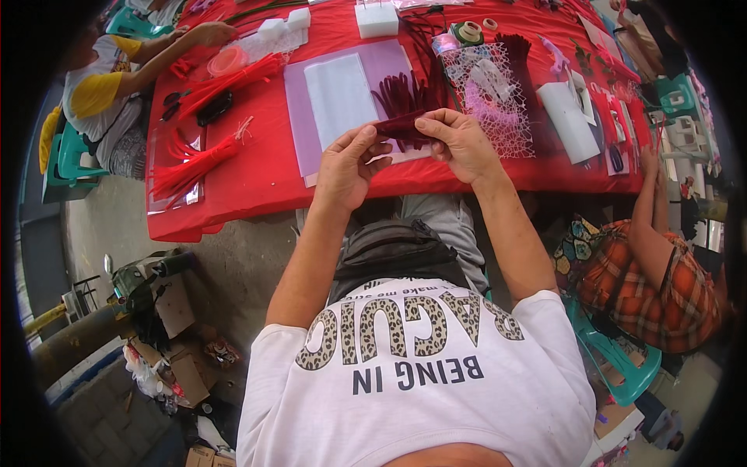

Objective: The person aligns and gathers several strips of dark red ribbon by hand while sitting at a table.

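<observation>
Between my two hands, a dark maroon fuzzy strip (400, 125) is stretched over the near edge of the red-covered table (251, 192). My left hand (352, 160) pinches one end between thumb and fingers. The other end is pinched by my right hand (459, 140). Just behind the strip lies a bundle of short maroon fuzzy stems (402, 96), partly hidden by my hands. Under it are a purple sheet (297, 117) and a pale blue-white sheet (341, 93). Longer maroon stems (519, 64) lie to the right, beside a white net mesh (496, 105).
Red fuzzy stems (201, 166), black-handled scissors (170, 106) and a black case (215, 108) lie left. White foam blocks (376, 20) stand at the back; another foam piece (569, 122), tape rolls (470, 32) and a pink-purple glue gun (554, 55) are right. People sit on both sides.
</observation>
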A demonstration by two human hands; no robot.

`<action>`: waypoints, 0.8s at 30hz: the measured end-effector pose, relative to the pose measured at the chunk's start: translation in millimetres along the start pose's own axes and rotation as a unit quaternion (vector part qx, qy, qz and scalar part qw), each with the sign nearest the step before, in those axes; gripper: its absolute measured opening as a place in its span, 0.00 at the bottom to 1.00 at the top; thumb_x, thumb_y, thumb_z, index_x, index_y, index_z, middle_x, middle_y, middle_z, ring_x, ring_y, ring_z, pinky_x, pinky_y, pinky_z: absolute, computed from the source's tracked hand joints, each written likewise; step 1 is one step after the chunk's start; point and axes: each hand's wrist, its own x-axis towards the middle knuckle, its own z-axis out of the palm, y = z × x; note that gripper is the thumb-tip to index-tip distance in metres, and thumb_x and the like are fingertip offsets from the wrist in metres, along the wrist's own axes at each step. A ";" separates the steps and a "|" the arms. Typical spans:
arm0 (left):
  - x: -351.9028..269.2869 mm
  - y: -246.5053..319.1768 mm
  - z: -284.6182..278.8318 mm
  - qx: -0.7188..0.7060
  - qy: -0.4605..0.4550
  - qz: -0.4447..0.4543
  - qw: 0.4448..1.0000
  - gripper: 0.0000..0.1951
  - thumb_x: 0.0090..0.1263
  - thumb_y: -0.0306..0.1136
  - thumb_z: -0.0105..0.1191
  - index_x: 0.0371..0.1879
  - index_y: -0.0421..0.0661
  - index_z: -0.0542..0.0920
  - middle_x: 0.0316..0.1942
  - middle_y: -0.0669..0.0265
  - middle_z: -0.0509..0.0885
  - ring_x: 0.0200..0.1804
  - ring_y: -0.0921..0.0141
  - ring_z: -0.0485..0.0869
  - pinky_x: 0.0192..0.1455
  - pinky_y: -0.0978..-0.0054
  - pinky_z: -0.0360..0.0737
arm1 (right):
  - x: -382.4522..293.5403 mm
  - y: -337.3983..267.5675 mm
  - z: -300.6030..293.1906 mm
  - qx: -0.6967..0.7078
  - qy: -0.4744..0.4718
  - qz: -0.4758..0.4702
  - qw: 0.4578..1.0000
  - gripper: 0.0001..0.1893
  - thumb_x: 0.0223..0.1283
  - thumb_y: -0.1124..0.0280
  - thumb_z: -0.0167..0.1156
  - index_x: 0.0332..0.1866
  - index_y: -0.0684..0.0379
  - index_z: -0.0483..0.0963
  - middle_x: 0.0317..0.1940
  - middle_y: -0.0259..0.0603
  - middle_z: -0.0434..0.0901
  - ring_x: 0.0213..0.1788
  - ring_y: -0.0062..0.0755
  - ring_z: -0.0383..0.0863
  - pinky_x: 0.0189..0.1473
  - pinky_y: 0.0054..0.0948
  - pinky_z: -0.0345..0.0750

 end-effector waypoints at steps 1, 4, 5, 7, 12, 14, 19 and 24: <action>-0.4 -0.7 0.3 0.011 0.003 0.002 1.000 0.10 0.66 0.30 0.53 0.43 0.41 0.78 0.34 0.63 0.83 0.35 0.70 0.82 0.36 0.74 0.80 | 0.7 1.8 -0.7 0.009 -0.002 0.007 1.000 0.08 0.51 0.71 0.66 0.32 0.60 0.75 0.21 0.30 0.76 0.16 0.13 0.69 0.18 0.13 0.64; -0.9 -1.9 0.5 0.041 0.001 0.010 0.999 0.10 0.66 0.30 0.53 0.43 0.41 0.78 0.34 0.63 0.83 0.35 0.71 0.82 0.36 0.74 0.80 | 0.2 2.1 -1.2 0.021 -0.007 0.017 1.000 0.07 0.51 0.71 0.66 0.31 0.59 0.74 0.22 0.30 0.76 0.15 0.13 0.68 0.17 0.13 0.63; -0.9 -2.3 0.5 0.050 -0.001 0.013 0.999 0.10 0.66 0.29 0.53 0.43 0.41 0.78 0.34 0.63 0.83 0.35 0.71 0.82 0.36 0.74 0.80 | 0.0 2.0 -1.2 0.022 -0.009 0.018 1.000 0.07 0.51 0.71 0.66 0.30 0.59 0.74 0.22 0.30 0.76 0.15 0.13 0.68 0.17 0.12 0.63; 0.0 -4.6 0.3 0.071 -0.001 0.028 0.997 0.10 0.66 0.30 0.53 0.43 0.40 0.79 0.33 0.63 0.83 0.34 0.71 0.82 0.36 0.75 0.80 | 0.3 2.2 -1.0 0.011 -0.001 0.016 1.000 0.07 0.51 0.72 0.66 0.30 0.59 0.74 0.22 0.31 0.76 0.15 0.13 0.68 0.17 0.13 0.63; 1.4 -10.1 -1.9 0.141 -0.020 0.075 0.987 0.11 0.66 0.31 0.53 0.43 0.39 0.79 0.33 0.62 0.83 0.32 0.73 0.81 0.36 0.76 0.80 | -0.3 0.6 0.2 -0.011 -0.001 0.013 1.000 0.07 0.51 0.71 0.66 0.30 0.59 0.74 0.22 0.31 0.76 0.15 0.13 0.68 0.16 0.12 0.63; 0.1 -9.8 -0.5 0.162 -0.022 0.089 0.983 0.11 0.66 0.32 0.53 0.43 0.39 0.80 0.33 0.62 0.83 0.31 0.73 0.80 0.36 0.76 0.79 | -0.7 -0.1 -0.2 -0.022 0.001 0.007 1.000 0.07 0.51 0.71 0.66 0.30 0.59 0.74 0.23 0.31 0.77 0.16 0.13 0.68 0.17 0.12 0.64; -4.7 -6.0 5.3 0.163 -0.027 0.077 0.983 0.12 0.66 0.33 0.54 0.42 0.37 0.79 0.32 0.60 0.83 0.31 0.74 0.80 0.36 0.77 0.79 | -2.0 -2.3 0.8 -0.055 0.020 0.004 0.998 0.08 0.50 0.71 0.66 0.31 0.59 0.74 0.24 0.32 0.77 0.16 0.12 0.68 0.18 0.13 0.65; -5.0 -2.2 5.3 0.208 -0.009 0.059 0.976 0.12 0.65 0.34 0.55 0.39 0.36 0.79 0.31 0.60 0.83 0.29 0.75 0.80 0.33 0.79 0.79 | -3.6 -4.6 4.1 -0.105 0.025 -0.015 0.994 0.08 0.50 0.71 0.66 0.32 0.60 0.74 0.24 0.32 0.77 0.16 0.12 0.68 0.18 0.13 0.65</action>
